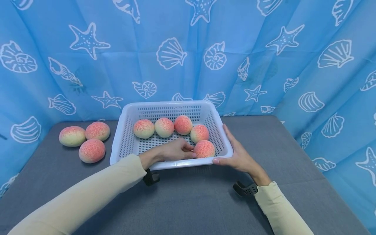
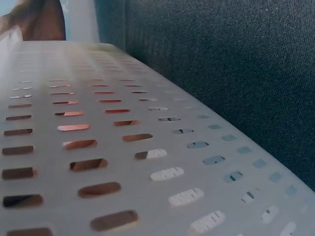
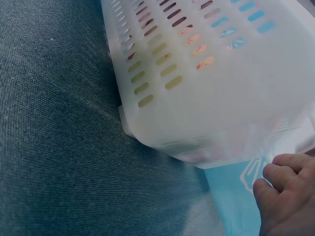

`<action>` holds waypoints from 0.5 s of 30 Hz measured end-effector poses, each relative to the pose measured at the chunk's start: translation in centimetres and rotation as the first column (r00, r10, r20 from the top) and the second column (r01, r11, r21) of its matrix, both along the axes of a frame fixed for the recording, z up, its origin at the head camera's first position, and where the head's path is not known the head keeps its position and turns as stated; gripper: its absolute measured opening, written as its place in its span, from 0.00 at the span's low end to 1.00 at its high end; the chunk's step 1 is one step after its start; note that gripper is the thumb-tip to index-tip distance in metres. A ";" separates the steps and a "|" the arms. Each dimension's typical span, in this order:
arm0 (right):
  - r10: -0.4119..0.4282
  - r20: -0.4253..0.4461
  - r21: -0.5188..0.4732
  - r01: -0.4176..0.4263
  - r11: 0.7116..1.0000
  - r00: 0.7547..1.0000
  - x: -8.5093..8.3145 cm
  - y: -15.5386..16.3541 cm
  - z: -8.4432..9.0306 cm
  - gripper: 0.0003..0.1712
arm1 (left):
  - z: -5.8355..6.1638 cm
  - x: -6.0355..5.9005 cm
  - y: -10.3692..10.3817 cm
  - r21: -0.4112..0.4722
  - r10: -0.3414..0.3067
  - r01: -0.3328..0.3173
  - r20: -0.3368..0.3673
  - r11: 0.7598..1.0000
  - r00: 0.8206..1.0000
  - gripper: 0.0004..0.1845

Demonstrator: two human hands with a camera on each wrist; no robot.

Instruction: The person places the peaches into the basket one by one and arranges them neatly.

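A white perforated plastic basket (image 1: 164, 164) holds several pink-and-pale-green peaches. My left hand (image 1: 176, 150) reaches over the front rim into it. Its thumb and bent fingers pinch the left side of the peach (image 1: 204, 149) nearest the front right corner. Just behind that one lies another peach (image 1: 200, 133). Outside the basket, my right hand (image 1: 239, 156) holds the front right corner, thumb at the front rim and fingers along the right side. The right wrist view shows these fingers (image 3: 283, 174) by the basket wall. In the left wrist view, the slotted wall (image 2: 118, 177) hides most of the left hand.
Three more peaches (image 1: 92, 150) lie grouped on the grey cloth-covered table (image 1: 188, 202), left of the basket. A blue curtain (image 1: 194, 78) with white shells and starfish hangs behind the table and along its sides.
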State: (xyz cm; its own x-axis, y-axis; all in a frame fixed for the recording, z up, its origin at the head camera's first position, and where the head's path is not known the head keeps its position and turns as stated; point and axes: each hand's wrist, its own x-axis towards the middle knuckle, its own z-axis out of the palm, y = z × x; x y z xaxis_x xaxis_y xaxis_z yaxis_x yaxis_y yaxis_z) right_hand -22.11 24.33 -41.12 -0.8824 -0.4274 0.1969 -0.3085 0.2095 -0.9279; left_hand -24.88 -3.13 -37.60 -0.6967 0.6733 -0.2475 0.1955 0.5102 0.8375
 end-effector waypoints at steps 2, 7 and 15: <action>0.000 -0.001 0.001 0.000 1.000 1.000 0.0 0.1 0.0 0.73 | 0.1 0.1 0.1 -0.019 0.033 -0.033 -0.005 0.999 0.999 0.22; -0.008 0.001 -0.002 0.008 1.000 1.000 0.2 0.1 -0.2 0.73 | 0.3 0.4 -0.2 -0.002 0.102 -0.102 -0.034 0.995 0.994 0.25; 0.001 -0.009 -0.007 -0.001 1.000 1.000 0.1 0.0 -0.1 0.73 | 1.9 1.8 -2.7 0.166 0.177 -0.161 -0.092 0.973 0.980 0.26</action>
